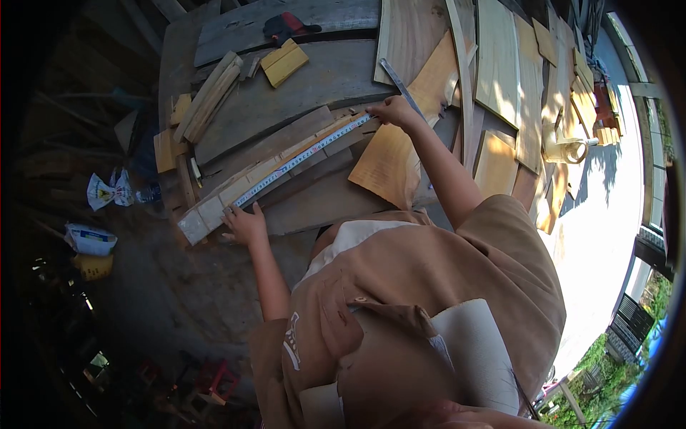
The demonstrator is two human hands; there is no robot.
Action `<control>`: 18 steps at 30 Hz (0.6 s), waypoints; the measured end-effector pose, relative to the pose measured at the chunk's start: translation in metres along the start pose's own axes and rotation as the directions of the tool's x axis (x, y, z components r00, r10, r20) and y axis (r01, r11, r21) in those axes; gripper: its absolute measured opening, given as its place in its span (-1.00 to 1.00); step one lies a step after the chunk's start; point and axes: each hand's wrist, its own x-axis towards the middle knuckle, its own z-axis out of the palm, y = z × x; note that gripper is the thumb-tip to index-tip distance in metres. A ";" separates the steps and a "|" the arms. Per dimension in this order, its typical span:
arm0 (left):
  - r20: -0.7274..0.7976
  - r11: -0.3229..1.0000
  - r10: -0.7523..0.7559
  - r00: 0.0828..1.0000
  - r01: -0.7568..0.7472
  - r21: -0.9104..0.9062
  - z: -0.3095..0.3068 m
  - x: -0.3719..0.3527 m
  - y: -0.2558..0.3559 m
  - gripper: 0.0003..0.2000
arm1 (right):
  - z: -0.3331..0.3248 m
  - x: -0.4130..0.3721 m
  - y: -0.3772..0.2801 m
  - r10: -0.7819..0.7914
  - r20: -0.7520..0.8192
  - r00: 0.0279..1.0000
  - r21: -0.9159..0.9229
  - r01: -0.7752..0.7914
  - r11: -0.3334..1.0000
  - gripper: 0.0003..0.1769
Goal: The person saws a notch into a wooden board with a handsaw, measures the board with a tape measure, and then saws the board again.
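A white-and-blue measuring tape (300,159) is stretched along a long narrow strip of wood (227,191), which lies slantwise on the worktable (300,68). My left hand (246,224) is at the tape's lower left end, its fingers and thumb against the tape and the strip's near edge. At the upper right end, my right hand (397,114) pinches the tape, with its fingers bent down. A thin metal blade or ruler (400,84) lies just beyond my right hand. Under my right forearm rests a light brown board with a wavy edge (389,161).
Several pale boards (496,68) cover the right side. Farther back are a yellow wood block (284,63), a red-and-black cap (289,27) and a bundle of wood strips (212,96). A roll of tape (572,150) sits at right. Plastic bags (109,190) are at left.
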 end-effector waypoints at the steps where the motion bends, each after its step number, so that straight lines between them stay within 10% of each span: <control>1: -0.003 1.000 0.001 1.000 -0.001 -0.002 0.001 0.000 0.000 -0.32 | 0.000 0.000 0.001 0.002 0.001 1.000 -0.001 -0.002 1.000 -0.58; 18: 0.032 0.999 0.009 0.999 -0.008 -0.040 0.008 0.005 -0.007 -0.36 | -0.001 0.004 0.000 -0.027 0.038 0.999 -0.167 0.033 0.985 -0.56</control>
